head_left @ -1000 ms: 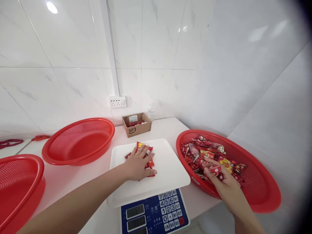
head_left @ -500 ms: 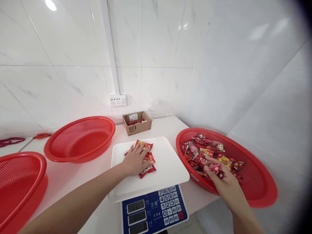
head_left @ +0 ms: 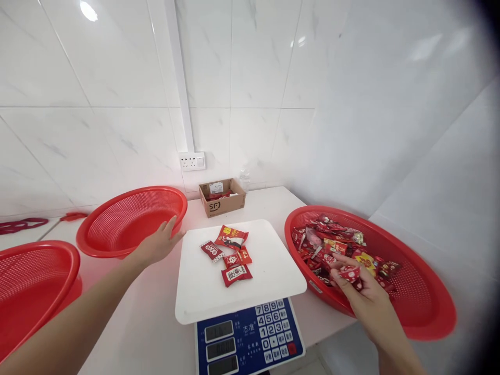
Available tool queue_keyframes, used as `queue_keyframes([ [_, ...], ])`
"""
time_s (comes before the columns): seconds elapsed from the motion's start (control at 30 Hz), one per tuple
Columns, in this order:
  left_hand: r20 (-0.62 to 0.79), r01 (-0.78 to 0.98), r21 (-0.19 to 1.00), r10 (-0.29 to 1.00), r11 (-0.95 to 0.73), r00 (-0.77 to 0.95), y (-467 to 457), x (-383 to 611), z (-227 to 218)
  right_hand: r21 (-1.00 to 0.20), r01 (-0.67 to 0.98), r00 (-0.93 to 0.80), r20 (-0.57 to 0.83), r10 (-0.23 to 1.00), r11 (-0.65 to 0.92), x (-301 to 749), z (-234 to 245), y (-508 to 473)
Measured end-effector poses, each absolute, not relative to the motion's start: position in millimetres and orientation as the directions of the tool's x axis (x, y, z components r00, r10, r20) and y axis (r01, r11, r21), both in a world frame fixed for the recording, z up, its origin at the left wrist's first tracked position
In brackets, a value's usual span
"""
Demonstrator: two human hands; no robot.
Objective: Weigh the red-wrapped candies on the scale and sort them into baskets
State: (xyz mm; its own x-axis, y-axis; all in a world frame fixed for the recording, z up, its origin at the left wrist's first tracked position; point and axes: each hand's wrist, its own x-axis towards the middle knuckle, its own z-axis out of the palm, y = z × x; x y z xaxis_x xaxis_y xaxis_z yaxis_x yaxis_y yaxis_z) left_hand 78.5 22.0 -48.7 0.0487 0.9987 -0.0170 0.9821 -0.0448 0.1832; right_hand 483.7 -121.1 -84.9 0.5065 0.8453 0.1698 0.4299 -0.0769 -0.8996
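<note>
1. Fingers of the left hand (head_left: 156, 246) are loosely spread, with nothing visible in their grasp; fingers of the right hand (head_left: 365, 291) pinch a dotted red packet (head_left: 350, 273).
2. Half a second ago the left hand lay flat over the candy packets on the white weighing tray (head_left: 275, 263); now it is off the tray toward nine o'clock, and those packets show uncovered. The right hand's grip looks much the same as before.
3. Four packets at least lie on the tray: a red-and-yellow one (head_left: 232, 237) at twelve o'clock of the group, a dark red one with checked ends (head_left: 212, 251) at nine, a white-labelled one (head_left: 237, 275) at six, and orange-red wrapping (head_left: 242, 255) at three, which may be one packet or two overlapping.
4. Three red baskets stand around: a front-left basket (head_left: 35, 297) near nine o'clock from the tray, a rear-left basket (head_left: 133, 221) at ten, and a right basket (head_left: 425, 291) at three, holding packets too jumbled to count.
5. One cardboard box (head_left: 226, 207) sits on the desk (head_left: 152, 317) at eleven o'clock; one scale panel (head_left: 250, 333) with three displays is at six.
6. From the left fingertips the tray's packets lie at about four o'clock, apart from them; the dotted packet sits between the right thumb and fingers, above the basket's contents.
</note>
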Motion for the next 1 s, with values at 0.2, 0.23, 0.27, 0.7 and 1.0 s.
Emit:
queue_keyframes([
  [0.2,-0.083,0.917,0.38,0.983,-0.122,0.165,3,86,-49,-0.879,0.471,0.523,0.21,0.826,-0.075,483,-85,-119],
  [0.23,-0.074,0.908,0.393,0.979,-0.147,0.191,2,93,-49,-0.879,0.471,0.523,0.211,0.826,-0.074,483,-85,-119],
  [0.27,-0.063,0.903,0.389,0.973,-0.18,0.221,0,100,-48,-0.881,0.468,0.52,0.21,0.828,-0.071,483,-85,-119],
  [0.7,-0.184,0.704,0.204,0.679,-0.681,0.711,-3,195,-61,-0.864,0.498,0.505,0.213,0.836,-0.081,481,-90,-119],
  [1.0,0.079,0.697,0.06,0.699,-0.715,0.71,-10,200,-73,-0.846,0.526,0.48,0.207,0.852,-0.091,483,-93,-118],
])
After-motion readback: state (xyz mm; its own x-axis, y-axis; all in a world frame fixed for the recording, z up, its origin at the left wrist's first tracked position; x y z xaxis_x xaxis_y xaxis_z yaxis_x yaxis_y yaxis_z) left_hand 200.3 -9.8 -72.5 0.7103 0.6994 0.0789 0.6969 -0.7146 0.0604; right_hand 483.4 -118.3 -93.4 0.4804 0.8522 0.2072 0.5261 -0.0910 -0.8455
